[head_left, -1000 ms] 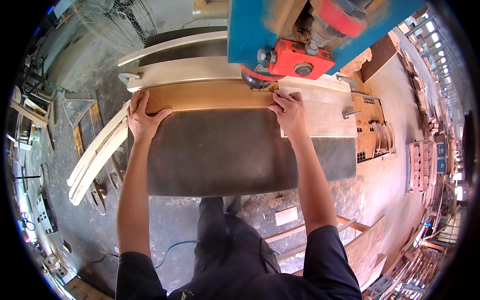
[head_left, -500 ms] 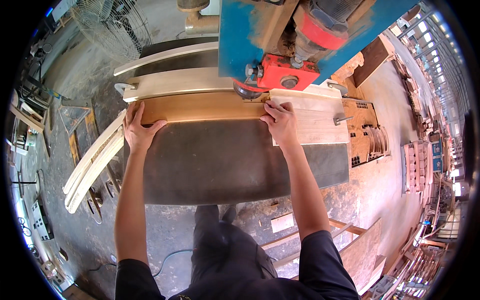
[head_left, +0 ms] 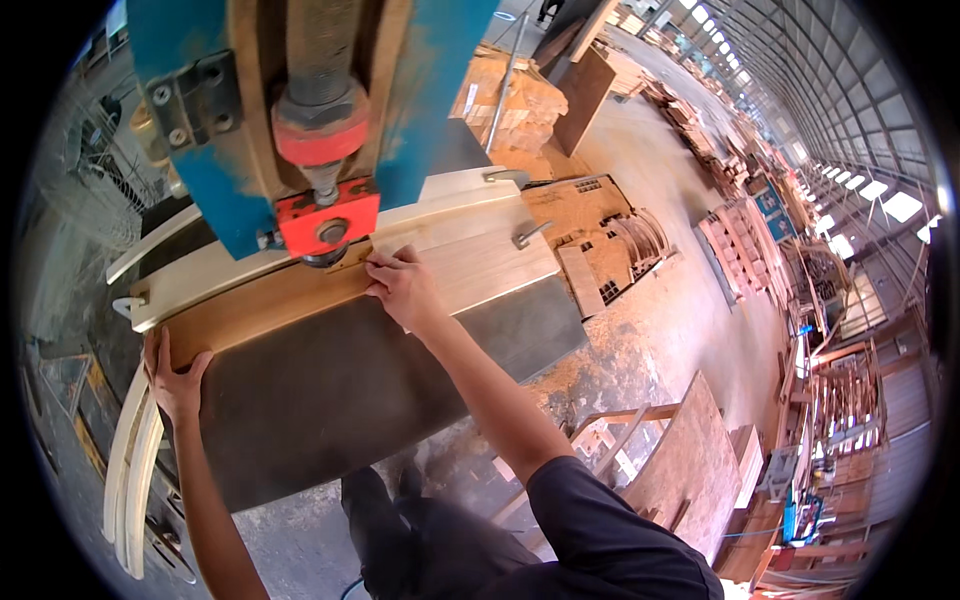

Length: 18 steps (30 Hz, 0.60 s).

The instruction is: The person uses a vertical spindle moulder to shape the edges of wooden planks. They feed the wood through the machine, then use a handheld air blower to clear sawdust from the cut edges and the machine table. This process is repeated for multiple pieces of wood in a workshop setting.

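Note:
A long brownish wooden board [head_left: 272,306] lies on a dark machine table [head_left: 320,405]. My left hand [head_left: 177,382] grips its left end, thumb along the near edge and fingers around the end. At the other end my right hand [head_left: 408,290] is closed, thumb and fingers pinched at the board's corner. Just left of that hand, the dark round cutter [head_left: 326,258] sits under a red machine head [head_left: 328,218], close over the board's far edge. Pale wooden guide boards [head_left: 480,255] lie behind and to the right of the board.
The blue machine column [head_left: 425,95] rises at the far side. Metal clamps [head_left: 530,236] hold the pale boards. Curved wooden pieces [head_left: 135,480] stand left of the table. Sawdust and a panel [head_left: 600,250] lie beyond its right end. Wooden racks [head_left: 690,450] stand at the lower right.
The view has swung to the right, so the machine and table appear farther left and tilted. Both hands keep their places at the board's ends.

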Available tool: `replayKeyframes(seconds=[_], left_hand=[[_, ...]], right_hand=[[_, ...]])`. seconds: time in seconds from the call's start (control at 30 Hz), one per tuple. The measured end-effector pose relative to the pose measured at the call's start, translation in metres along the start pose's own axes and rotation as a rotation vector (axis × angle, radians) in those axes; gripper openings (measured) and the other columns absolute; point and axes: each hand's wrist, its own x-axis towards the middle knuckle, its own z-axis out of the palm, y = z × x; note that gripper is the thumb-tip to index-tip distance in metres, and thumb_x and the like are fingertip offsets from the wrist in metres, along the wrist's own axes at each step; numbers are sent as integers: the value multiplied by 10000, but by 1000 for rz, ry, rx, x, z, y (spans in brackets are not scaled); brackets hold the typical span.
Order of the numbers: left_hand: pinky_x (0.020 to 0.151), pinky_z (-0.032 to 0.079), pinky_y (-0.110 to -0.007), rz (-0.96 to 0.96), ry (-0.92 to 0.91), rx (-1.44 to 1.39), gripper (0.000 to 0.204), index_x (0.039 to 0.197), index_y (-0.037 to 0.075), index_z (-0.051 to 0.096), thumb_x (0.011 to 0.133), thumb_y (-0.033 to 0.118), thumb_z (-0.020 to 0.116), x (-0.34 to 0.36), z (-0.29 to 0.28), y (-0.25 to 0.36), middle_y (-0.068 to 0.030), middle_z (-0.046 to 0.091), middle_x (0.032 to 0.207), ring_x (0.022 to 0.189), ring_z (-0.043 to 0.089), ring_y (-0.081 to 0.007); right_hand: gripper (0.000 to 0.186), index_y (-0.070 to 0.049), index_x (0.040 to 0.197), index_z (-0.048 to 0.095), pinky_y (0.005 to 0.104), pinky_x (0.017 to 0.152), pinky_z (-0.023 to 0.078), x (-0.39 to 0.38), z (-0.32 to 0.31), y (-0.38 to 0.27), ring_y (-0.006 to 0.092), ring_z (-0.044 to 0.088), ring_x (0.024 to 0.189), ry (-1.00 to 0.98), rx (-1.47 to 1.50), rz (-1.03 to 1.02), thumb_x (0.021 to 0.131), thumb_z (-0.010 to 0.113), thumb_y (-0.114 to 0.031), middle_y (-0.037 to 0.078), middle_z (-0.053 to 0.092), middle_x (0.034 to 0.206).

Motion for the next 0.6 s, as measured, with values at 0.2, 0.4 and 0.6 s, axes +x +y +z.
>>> replayKeyframes(seconds=[0.2,0.4,0.6], left_hand=[[1162,431,-535,-1,-16,-3,872,1480,166,625,711,440,930,2,-2,3,-93,503,1589,1421,481,-396],[1164,427,-535,34,2,-12,881,1481,163,624,706,451,930,1,1,-2,-100,496,1594,1424,479,-397],[1160,437,-528,28,-3,0,881,1476,158,628,699,438,937,1,-1,1,-103,500,1590,1425,479,-398]], right_hand=[[363,-72,1054,760,399,890,559,-1,-6,-3,310,609,973,-21,13,26,704,847,-121,-5,733,1167],[369,-67,1086,766,407,887,574,-2,-6,-4,315,613,1000,-50,18,46,727,840,-113,-4,734,1208],[368,-67,1083,760,406,892,572,-3,-6,-2,315,623,991,-54,15,42,726,835,-115,-6,732,1208]])
